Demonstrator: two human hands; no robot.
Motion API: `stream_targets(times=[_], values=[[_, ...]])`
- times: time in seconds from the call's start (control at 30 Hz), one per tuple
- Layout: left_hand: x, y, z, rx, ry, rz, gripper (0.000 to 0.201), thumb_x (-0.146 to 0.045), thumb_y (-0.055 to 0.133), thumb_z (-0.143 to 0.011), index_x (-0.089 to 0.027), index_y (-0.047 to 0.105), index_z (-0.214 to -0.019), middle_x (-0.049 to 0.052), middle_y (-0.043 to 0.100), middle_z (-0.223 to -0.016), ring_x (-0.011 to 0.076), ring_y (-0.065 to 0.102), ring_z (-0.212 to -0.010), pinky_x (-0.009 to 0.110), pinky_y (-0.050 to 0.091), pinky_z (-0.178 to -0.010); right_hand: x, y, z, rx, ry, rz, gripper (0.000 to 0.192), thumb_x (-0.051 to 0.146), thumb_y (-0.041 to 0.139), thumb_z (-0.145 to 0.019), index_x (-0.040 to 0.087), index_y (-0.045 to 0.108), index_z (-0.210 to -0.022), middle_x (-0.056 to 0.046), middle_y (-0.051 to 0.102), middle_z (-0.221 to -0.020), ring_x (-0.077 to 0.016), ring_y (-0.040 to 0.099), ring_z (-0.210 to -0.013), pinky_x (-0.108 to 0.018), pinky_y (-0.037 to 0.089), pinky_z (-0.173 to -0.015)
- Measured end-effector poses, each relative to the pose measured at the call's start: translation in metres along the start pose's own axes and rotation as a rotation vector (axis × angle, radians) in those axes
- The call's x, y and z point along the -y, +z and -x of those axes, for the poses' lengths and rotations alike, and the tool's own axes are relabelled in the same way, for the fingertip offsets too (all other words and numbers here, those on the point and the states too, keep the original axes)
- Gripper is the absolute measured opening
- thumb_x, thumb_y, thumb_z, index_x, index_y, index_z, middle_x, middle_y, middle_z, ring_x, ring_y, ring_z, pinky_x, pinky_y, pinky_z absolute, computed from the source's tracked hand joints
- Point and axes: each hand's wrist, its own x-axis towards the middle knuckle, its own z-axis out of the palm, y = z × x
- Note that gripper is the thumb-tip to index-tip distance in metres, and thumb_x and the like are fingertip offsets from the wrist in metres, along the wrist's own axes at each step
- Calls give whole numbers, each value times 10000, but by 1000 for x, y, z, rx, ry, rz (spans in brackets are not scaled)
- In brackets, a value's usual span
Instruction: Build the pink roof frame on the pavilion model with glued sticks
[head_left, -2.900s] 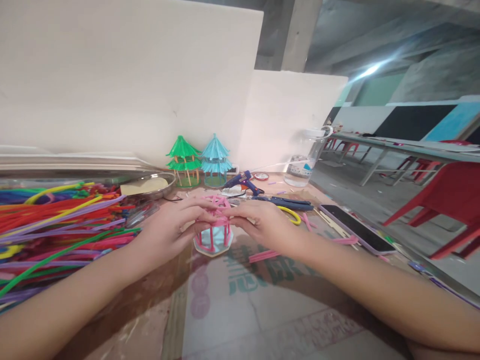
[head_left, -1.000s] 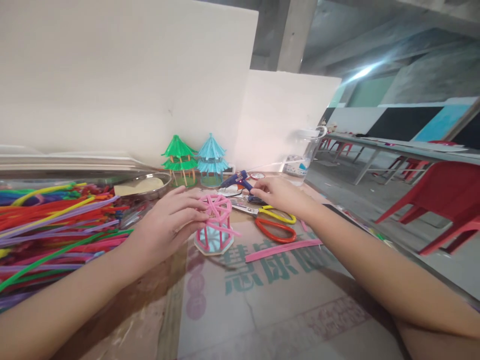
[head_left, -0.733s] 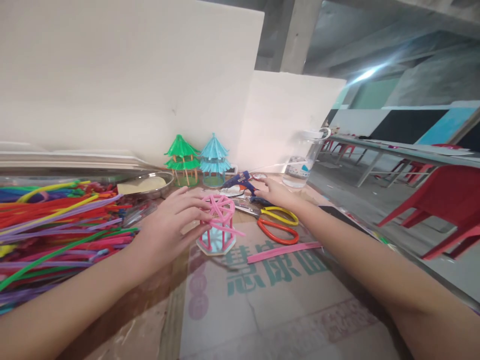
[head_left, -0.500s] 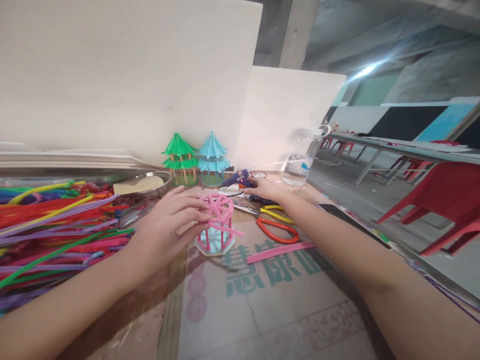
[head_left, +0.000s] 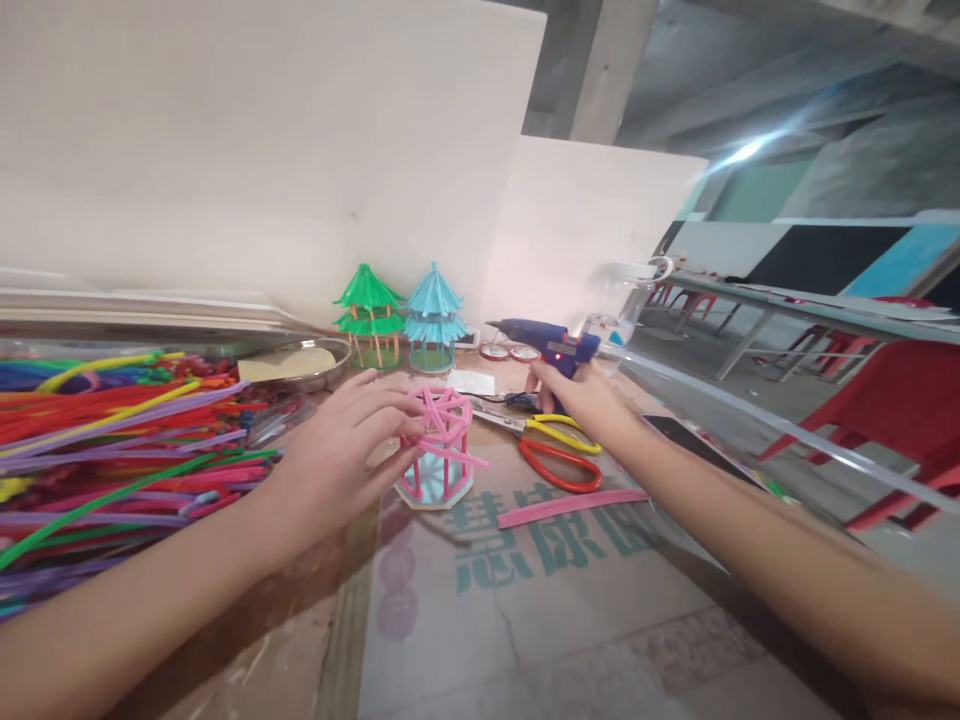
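The left hand (head_left: 341, 450) is cupping, fingers spread, a small pink pipe-cleaner pavilion (head_left: 439, 447) standing on the cardboard-covered table (head_left: 525, 620), while the right hand (head_left: 577, 395) is gripping a blue glue gun (head_left: 544, 340) lifted above the orange-and-yellow scissors (head_left: 551, 450)

Counts: 3 small pavilions, namely 1 pink pavilion (head_left: 439, 445), 1 green pavilion (head_left: 367, 315), 1 blue pavilion (head_left: 433, 315). 1 glue gun (head_left: 546, 342). 1 pair of scissors (head_left: 551, 448). 1 loose pink strip (head_left: 574, 507). 1 metal dish (head_left: 300, 365). 1 clear jar (head_left: 626, 300). 1 pile of pipe cleaners (head_left: 112, 440), too many to count.
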Motion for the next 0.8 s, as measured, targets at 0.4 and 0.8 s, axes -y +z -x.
stream_targets(times=[0.4, 0.8], values=[[1, 0, 3, -2, -109, 30, 86, -264, 561, -952, -207, 626, -960, 29, 733, -981, 197, 661, -1012, 429, 445, -1061, 10, 12, 92, 10, -108, -212, 169, 409, 625, -805, 242, 642, -828, -21, 704, -709, -218, 675, -663, -345, 566, -658], [2, -17, -7, 11, -249, 61, 181, -306, 561, -924, -205, 697, -860, 29, 667, -783, 194, 623, -783, 300, 490, -716, 14, 20, 87, 98, -378, -214, 167, 353, 701, -791, 225, 600, -757, -1, 647, -710, -158, 596, -628, -265, 490, -587]])
